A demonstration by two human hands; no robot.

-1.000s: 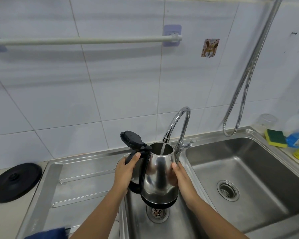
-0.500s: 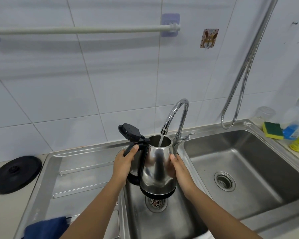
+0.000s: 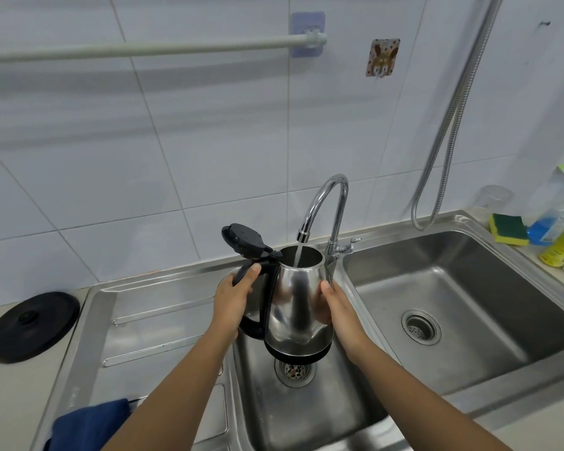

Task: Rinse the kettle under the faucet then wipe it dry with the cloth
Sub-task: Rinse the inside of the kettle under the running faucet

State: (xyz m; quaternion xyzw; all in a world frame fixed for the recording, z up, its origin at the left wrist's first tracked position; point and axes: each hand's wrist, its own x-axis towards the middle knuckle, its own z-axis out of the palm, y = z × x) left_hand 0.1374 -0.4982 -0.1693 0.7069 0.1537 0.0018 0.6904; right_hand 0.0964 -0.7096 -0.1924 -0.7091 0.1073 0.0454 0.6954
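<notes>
- double steel sink (image 3: 469, 395) is set into the surface; the kettle is held over the left basin, above its drain (image 3: 294, 370).
- faucet (image 3: 326, 203) is arched over the kettle; a thin stream is seen falling into the open mouth.
- kettle (image 3: 298, 307) is held upright, off the basin floor, with its lid (image 3: 241, 238) hinged back.
- left hand (image 3: 233, 302) is wrapped around the black handle, fingers (image 3: 246, 276) curled tight on it.
- right hand (image 3: 339, 309) is laid flat against the steel body, fingers pressed together along the side.
- blue cloth (image 3: 88, 424) is left on the drainboard, near the bottom edge, well apart from the kettle.
- step judged: rinse in progress, filling stage. wipe not yet started.
- next move calls for: water swirled and tipped out into the basin, faucet shut off, then the cloth fetched by one hand.
</notes>
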